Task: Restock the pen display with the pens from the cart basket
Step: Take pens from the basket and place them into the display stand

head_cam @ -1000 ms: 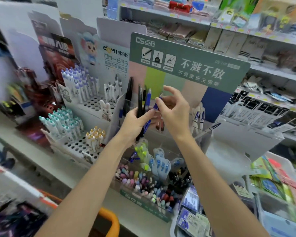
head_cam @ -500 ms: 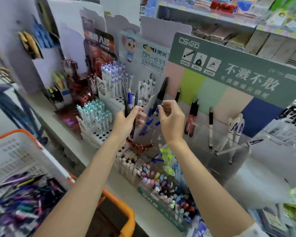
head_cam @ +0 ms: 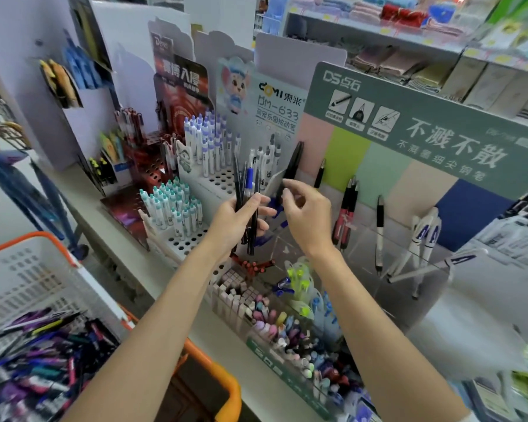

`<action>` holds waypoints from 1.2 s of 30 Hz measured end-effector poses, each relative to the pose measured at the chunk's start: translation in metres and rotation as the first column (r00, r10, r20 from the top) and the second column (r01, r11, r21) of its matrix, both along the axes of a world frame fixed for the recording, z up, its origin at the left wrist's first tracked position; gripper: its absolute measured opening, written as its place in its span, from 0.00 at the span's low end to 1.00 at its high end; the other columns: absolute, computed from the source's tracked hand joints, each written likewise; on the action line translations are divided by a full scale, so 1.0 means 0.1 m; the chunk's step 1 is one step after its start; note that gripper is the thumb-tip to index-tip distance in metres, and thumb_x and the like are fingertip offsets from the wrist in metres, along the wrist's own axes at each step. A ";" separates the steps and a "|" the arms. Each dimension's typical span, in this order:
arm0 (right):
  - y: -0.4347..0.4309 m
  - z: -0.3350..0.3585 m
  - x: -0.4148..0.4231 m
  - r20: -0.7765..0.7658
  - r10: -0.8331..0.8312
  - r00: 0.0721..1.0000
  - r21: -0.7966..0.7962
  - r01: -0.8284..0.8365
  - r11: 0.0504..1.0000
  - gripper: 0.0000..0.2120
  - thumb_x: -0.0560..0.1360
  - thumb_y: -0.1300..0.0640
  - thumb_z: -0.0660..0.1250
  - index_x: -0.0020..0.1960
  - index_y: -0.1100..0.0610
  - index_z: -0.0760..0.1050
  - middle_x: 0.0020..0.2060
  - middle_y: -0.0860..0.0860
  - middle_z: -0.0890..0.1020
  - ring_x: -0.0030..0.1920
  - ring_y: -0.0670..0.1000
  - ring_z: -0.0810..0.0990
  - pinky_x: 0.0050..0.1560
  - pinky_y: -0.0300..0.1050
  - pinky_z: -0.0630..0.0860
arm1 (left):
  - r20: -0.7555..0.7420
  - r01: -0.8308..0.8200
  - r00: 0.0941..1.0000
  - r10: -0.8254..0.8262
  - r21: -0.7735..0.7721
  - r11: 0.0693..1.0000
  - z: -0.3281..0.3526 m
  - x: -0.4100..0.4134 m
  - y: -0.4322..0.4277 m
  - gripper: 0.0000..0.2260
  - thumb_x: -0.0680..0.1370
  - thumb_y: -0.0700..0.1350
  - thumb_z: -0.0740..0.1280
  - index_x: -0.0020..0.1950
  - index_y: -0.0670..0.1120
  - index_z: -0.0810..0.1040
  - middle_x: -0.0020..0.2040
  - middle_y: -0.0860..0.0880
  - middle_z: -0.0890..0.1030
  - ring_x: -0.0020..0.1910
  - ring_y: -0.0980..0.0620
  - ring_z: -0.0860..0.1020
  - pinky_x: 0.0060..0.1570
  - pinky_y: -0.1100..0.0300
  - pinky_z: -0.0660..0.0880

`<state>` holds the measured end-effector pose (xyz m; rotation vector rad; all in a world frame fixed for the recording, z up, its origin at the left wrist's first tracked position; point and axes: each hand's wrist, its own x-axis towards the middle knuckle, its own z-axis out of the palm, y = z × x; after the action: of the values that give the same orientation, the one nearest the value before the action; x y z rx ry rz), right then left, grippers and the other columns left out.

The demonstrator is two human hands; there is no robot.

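My left hand [head_cam: 237, 219] grips a bundle of several black and blue pens [head_cam: 247, 190] upright in front of the green-headed clear acrylic pen display [head_cam: 387, 239]. My right hand [head_cam: 307, 216] is just right of the bundle, its fingers curled by a black pen [head_cam: 293, 162] that stands in the display's left end; whether it pinches anything I cannot tell. The display holds red, black and white pens in its compartments. The cart basket [head_cam: 28, 269], white with an orange rim, sits at lower left with many loose pens [head_cam: 40, 367] in it.
White hole-racks of capped pens [head_cam: 177, 208] stand left of the display. A front tray of erasers and pastel pens [head_cam: 287, 327] lies below my hands. A shelf counter edge [head_cam: 110, 226] runs diagonally. Stocked shelves [head_cam: 409, 56] rise behind.
The view has swung left, bringing the cart basket into sight. My hands stay together at the display's left end; the right hand's fingers have moved up toward the black pen.
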<state>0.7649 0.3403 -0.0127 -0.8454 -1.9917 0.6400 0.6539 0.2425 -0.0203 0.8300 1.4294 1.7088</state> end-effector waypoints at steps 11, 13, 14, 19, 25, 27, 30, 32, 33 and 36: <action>0.00 0.38 0.23 -0.308 0.031 0.951 -0.190 -0.093 0.977 0.15 0.77 0.62 0.70 0.63 0.54 0.76 0.41 0.50 0.84 0.40 0.45 0.82 0.43 0.41 0.80 | 0.011 0.164 0.986 -0.164 -0.009 0.986 0.12 0.24 0.18 0.11 0.83 0.48 0.61 0.56 0.45 0.81 0.47 0.45 0.86 0.42 0.47 0.85 0.41 0.55 0.82; 0.09 0.46 0.28 -0.432 -0.071 0.899 -0.100 0.030 0.994 0.14 0.77 0.63 0.69 0.61 0.56 0.76 0.41 0.51 0.83 0.41 0.47 0.82 0.47 0.47 0.80 | -0.014 0.070 0.997 -0.070 -0.011 0.997 0.10 0.23 0.23 0.13 0.84 0.49 0.58 0.59 0.45 0.80 0.49 0.44 0.85 0.45 0.46 0.84 0.46 0.51 0.83; 0.14 0.51 0.31 -0.482 -0.094 0.871 -0.055 0.077 0.995 0.13 0.77 0.63 0.69 0.61 0.57 0.76 0.41 0.50 0.83 0.42 0.47 0.82 0.48 0.48 0.81 | -0.023 0.017 1.000 -0.018 -0.015 1.000 0.09 0.22 0.25 0.15 0.84 0.50 0.58 0.60 0.44 0.79 0.47 0.44 0.84 0.42 0.48 0.82 0.45 0.52 0.83; 0.34 0.77 0.23 -0.495 -0.115 0.862 0.193 0.238 0.952 0.13 0.78 0.62 0.68 0.63 0.61 0.74 0.41 0.52 0.82 0.41 0.45 0.81 0.45 0.36 0.78 | -0.039 -0.040 0.999 0.038 -0.026 0.999 0.04 0.10 0.28 0.17 0.84 0.54 0.56 0.60 0.43 0.77 0.32 0.50 0.68 0.27 0.55 0.64 0.25 0.64 0.65; 0.51 0.63 -0.02 -0.203 -0.052 0.978 0.309 0.114 0.944 0.11 0.78 0.64 0.68 0.60 0.63 0.74 0.40 0.50 0.80 0.39 0.48 0.79 0.41 0.36 0.78 | 0.116 0.030 0.993 -0.025 -0.042 0.999 0.08 0.05 0.27 0.14 0.84 0.44 0.56 0.64 0.42 0.76 0.29 0.51 0.64 0.24 0.57 0.57 0.20 0.66 0.53; 0.52 0.56 -0.07 -0.106 -0.040 0.994 0.283 0.068 0.957 0.10 0.78 0.64 0.68 0.59 0.62 0.74 0.40 0.49 0.79 0.38 0.48 0.77 0.40 0.42 0.77 | 0.137 0.051 0.989 -0.048 -0.021 0.998 0.07 0.03 0.25 0.14 0.83 0.42 0.55 0.65 0.43 0.75 0.29 0.51 0.67 0.24 0.56 0.58 0.20 0.66 0.54; 0.53 0.48 -0.14 0.007 -0.035 0.999 0.222 0.033 0.974 0.08 0.79 0.63 0.67 0.57 0.61 0.75 0.38 0.50 0.79 0.38 0.49 0.77 0.42 0.48 0.77 | 0.148 0.080 0.985 -0.084 0.029 0.996 0.06 0.01 0.21 0.11 0.85 0.42 0.55 0.64 0.42 0.70 0.31 0.48 0.74 0.24 0.57 0.63 0.21 0.67 0.58; 0.54 0.45 -0.17 0.072 -0.039 0.997 0.207 0.023 0.978 0.06 0.80 0.62 0.66 0.56 0.61 0.75 0.39 0.52 0.81 0.38 0.51 0.78 0.42 0.50 0.78 | 0.152 0.088 0.984 -0.095 0.053 0.995 0.06 0.00 0.20 0.08 0.85 0.43 0.56 0.63 0.44 0.66 0.34 0.46 0.77 0.24 0.57 0.65 0.21 0.68 0.60; 0.54 0.43 -0.18 0.106 -0.046 0.993 0.206 0.023 0.978 0.06 0.80 0.62 0.66 0.56 0.61 0.75 0.39 0.54 0.82 0.38 0.52 0.78 0.41 0.51 0.78 | 0.152 0.090 0.984 -0.098 0.058 0.994 0.06 -0.01 0.20 0.06 0.85 0.43 0.56 0.61 0.45 0.66 0.36 0.45 0.77 0.25 0.57 0.66 0.21 0.68 0.61; 0.55 0.40 -0.19 0.150 -0.062 0.987 0.221 0.028 0.975 0.08 0.80 0.61 0.65 0.58 0.62 0.76 0.40 0.56 0.83 0.37 0.53 0.78 0.39 0.51 0.77 | 0.152 0.099 0.982 -0.108 0.067 0.993 0.06 -0.01 0.19 0.08 0.85 0.44 0.56 0.55 0.42 0.73 0.38 0.46 0.78 0.27 0.56 0.67 0.23 0.67 0.64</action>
<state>0.7461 0.3953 0.0277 -0.8247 -2.1307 0.3289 0.6527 0.2618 -0.0139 0.7712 1.2154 1.7045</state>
